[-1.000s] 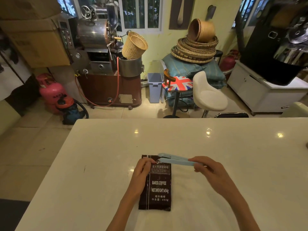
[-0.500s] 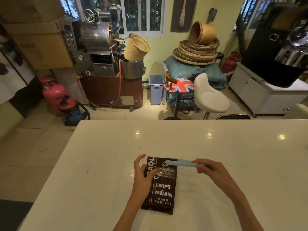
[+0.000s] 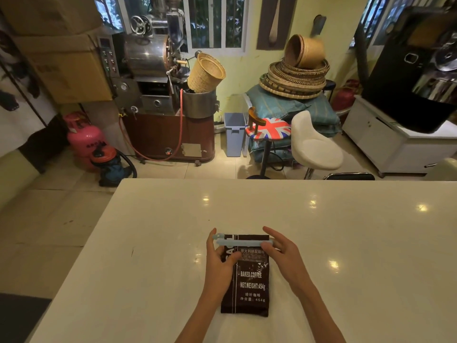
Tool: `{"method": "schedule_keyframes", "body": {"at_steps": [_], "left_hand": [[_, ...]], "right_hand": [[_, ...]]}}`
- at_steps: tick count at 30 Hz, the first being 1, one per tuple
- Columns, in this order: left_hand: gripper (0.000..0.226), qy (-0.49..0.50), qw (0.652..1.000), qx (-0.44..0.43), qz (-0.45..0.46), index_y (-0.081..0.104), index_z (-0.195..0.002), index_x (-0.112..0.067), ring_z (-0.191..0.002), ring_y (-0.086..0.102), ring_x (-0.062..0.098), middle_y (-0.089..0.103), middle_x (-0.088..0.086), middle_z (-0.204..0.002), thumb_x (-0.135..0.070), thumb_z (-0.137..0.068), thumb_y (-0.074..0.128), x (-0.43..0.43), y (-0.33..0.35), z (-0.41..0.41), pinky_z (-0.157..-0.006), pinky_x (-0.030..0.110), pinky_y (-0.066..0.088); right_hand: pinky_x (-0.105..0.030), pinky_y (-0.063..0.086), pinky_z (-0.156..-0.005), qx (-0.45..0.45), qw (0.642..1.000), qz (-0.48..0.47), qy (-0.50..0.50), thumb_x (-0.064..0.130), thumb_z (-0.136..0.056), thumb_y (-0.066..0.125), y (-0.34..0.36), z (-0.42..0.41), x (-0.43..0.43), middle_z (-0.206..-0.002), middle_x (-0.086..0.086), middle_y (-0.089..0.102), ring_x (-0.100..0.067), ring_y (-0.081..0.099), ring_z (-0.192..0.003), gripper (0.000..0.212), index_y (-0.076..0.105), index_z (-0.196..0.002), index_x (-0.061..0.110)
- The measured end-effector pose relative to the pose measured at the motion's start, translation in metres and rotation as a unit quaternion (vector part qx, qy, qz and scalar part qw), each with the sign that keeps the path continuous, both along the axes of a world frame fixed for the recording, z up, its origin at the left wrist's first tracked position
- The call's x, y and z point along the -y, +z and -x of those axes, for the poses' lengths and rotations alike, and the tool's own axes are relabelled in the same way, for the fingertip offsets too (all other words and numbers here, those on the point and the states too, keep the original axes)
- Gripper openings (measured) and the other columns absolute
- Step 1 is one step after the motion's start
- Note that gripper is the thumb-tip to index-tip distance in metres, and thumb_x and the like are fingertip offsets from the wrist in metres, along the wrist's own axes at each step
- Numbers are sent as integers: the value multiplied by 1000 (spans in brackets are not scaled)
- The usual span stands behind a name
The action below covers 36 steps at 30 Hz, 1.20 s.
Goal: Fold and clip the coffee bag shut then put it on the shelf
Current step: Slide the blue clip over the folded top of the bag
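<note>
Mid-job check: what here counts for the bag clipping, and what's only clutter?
In play: coffee bag, blue clip across its top, left hand, right hand.

Clutter: coffee roaster, pink gas cylinder, woven baskets, white stool.

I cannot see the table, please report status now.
Left hand on coffee bag, right hand on blue clip. Clip across bag top. Nothing in the way.

White glossy table (image 3: pixel 153 243) w/ dark coffee bag (image 3: pixel 249 288) lying flat near front edge
</note>
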State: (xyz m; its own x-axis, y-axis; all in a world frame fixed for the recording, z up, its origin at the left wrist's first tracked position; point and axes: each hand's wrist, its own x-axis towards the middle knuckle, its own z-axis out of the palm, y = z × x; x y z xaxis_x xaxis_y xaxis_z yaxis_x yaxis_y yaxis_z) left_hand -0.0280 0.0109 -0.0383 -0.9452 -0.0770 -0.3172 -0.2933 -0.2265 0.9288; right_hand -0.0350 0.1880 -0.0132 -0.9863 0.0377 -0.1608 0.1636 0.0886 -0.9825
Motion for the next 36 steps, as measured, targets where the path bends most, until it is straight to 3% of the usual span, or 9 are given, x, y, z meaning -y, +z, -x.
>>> {"method": "schedule_keyframes", "body": {"at_steps": [3, 6, 9, 12, 15, 21, 26, 29, 36], "left_hand": [[65, -15, 1000, -10, 12, 36, -140, -31, -100, 72, 27, 66, 11, -119, 3, -91, 63, -1, -2, 3, -71, 36, 64], [45, -24, 998, -27, 57, 45, -126, -23, -98, 72, 18, 67, 9, -116, 1, -92, 62, -4, -2, 5, -68, 23, 60], [42, -28, 995, -37, 84, 47, -123, -21, -105, 68, 17, 66, 8, -116, 1, -91, 62, -5, -4, 9, -71, 18, 57], [42, -38, 996, -29, 75, 47, -124, -18, -102, 69, 15, 65, 10, -117, 1, -89, 64, -1, -6, 15, -69, 18, 57], [47, -31, 998, -22, 43, 45, -124, -19, -102, 68, 21, 62, 10, -116, 1, -88, 67, -1, -6, 18, -65, 19, 58], [49, 7, 1000, -9, 22, 44, -124, -23, -101, 68, 24, 62, 10, -115, -1, -87, 69, -7, -8, 16, -71, 27, 59], [32, -8, 999, -11, -49, 46, -120, -27, -99, 71, 33, 64, 15, -115, -19, -94, 63, -7, -7, 13, -74, 39, 63], [23, 5, 998, -7, -55, 48, -120, -22, -88, 74, 26, 65, 17, -112, -31, -99, 53, -7, -8, 15, -68, 37, 62], [21, 53, 999, -5, -5, 55, -113, -11, -82, 74, 28, 70, 21, -104, -26, -99, 56, -11, -13, 22, -63, 34, 62]], "right_hand": [[-30, 61, -78, -9, 999, 36, -23, 15, -95, 60, -8, -1, 12, -113, -9, 69, -19, 70, -100, 35, 59, -128, 26], [-41, 56, -95, -28, 997, 52, -49, 14, -98, 54, -17, 1, 29, -125, -6, 62, -21, 64, -112, 36, 55, -132, 26], [-39, 54, -97, -32, 995, 64, -63, 11, -95, 60, -18, 7, 38, -124, -4, 61, -19, 63, -112, 41, 54, -133, 25], [-33, 57, -91, -29, 995, 59, -71, 11, -93, 62, -19, 8, 39, -121, -3, 60, -17, 64, -108, 42, 54, -132, 26], [-39, 58, -90, -18, 994, 70, -87, 15, -93, 63, -27, 7, 36, -121, -7, 60, -20, 65, -108, 42, 52, -132, 27], [-24, 59, -77, -2, 988, 98, -124, 15, -93, 64, -37, 8, 37, -119, -8, 65, -17, 67, -105, 35, 55, -127, 19], [-37, 60, -82, 8, 985, 90, -147, 21, -91, 66, -45, 13, 41, -115, -11, 66, -23, 68, -102, 32, 57, -122, 18], [-42, 60, -84, 13, 984, 86, -153, 22, -91, 66, -49, 16, 42, -115, -12, 66, -24, 69, -101, 33, 56, -122, 17], [-46, 61, -79, 55, 978, 140, -148, 19, -88, 70, -49, 17, 36, -107, -19, 70, -34, 72, -93, 30, 60, -116, 12]]}}
